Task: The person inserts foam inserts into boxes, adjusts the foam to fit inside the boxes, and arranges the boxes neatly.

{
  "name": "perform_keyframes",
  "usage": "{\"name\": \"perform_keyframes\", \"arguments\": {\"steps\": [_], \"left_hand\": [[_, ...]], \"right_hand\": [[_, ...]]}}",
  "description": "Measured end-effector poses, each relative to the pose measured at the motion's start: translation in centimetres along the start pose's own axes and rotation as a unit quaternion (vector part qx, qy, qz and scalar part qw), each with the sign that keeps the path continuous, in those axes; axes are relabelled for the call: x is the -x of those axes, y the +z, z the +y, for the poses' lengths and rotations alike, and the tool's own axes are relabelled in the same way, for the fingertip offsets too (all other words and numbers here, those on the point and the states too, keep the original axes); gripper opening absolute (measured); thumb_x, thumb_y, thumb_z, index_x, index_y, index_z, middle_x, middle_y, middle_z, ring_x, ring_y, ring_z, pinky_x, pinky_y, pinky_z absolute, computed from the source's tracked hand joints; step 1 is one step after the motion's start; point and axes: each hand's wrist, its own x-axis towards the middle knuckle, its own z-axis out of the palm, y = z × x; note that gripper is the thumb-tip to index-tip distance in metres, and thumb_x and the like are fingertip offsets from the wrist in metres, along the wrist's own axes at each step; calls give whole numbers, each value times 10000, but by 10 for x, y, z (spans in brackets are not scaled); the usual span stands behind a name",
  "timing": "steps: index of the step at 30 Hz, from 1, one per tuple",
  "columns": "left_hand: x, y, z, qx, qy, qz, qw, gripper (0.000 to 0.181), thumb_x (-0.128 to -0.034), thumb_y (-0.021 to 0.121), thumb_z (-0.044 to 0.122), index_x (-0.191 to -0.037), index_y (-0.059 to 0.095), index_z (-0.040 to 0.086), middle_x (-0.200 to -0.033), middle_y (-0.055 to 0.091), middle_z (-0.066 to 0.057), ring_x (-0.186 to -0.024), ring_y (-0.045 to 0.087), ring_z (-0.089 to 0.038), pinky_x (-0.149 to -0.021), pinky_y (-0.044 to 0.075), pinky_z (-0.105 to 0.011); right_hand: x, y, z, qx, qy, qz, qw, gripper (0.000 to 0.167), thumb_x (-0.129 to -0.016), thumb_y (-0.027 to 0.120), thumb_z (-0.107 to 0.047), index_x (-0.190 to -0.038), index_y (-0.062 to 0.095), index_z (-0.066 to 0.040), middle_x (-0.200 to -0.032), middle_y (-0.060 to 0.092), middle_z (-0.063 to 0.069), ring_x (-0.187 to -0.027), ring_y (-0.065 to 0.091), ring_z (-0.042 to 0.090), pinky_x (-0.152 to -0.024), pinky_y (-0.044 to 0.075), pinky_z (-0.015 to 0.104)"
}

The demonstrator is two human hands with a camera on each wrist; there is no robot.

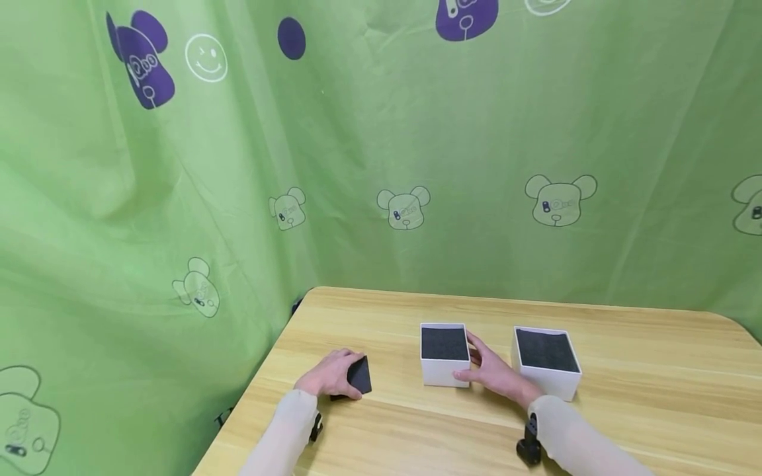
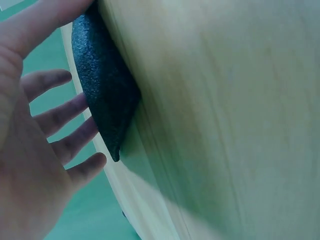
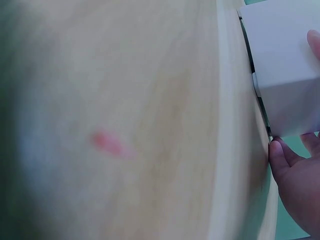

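My left hand [image 1: 332,374] is at a small black pad [image 1: 360,375] near the left part of the table, thumb and fingers spanning it. In the left wrist view the pad [image 2: 102,85] has a grained surface and a pointed corner, with fingertips against its edge. The right hand [image 1: 491,367] grips the right side of a white square box [image 1: 446,373], thumb at its front corner and fingers behind. Dark, soft-looking material [image 1: 444,344] lies inside this box. In the right wrist view the box [image 3: 290,70] shows a plain white wall.
To the right of my right hand stands a second white box [image 1: 548,380] with dark material inside. The wooden table [image 1: 655,370] has rounded far corners. A green printed curtain [image 1: 476,251] hangs behind it and along the left.
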Motion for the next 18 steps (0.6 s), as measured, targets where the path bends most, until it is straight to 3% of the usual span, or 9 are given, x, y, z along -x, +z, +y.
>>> {"name": "perform_keyframes", "arguments": {"steps": [7, 14, 18], "left_hand": [[-3, 2, 6, -77, 2, 176, 9998, 801, -703, 769, 415, -1394, 472, 138, -1283, 487, -92, -1088, 482, -260, -888, 442, -406], [-8, 1, 11, -105, -69, 279, 9995, 755, -741, 712, 477, -1398, 463, 197, -1328, 469, -73, -1121, 473, -232, -902, 439, -392], [-11, 1, 13, 121, -101, 398, 9991, 751, -749, 699, 481, -1406, 451, 215, -1320, 467, -59, -1072, 480, -206, -847, 456, -370]], "right_hand": [[2, 0, -2, 32, -14, -15, 10000, 1052, -783, 783, -198, -1507, 44, -2, -1520, 85, 288, -1319, 271, 474, -1070, 266, 515], [0, 0, 1, -103, -4, -3, 9999, 1053, -777, 787, -182, -1510, 51, -13, -1525, 95, 274, -1326, 271, 459, -1074, 263, 503], [0, 0, 2, -223, 9, -32, 9997, 1058, -775, 789, -170, -1512, 45, -20, -1528, 88, 270, -1332, 261, 456, -1073, 267, 499]]}}
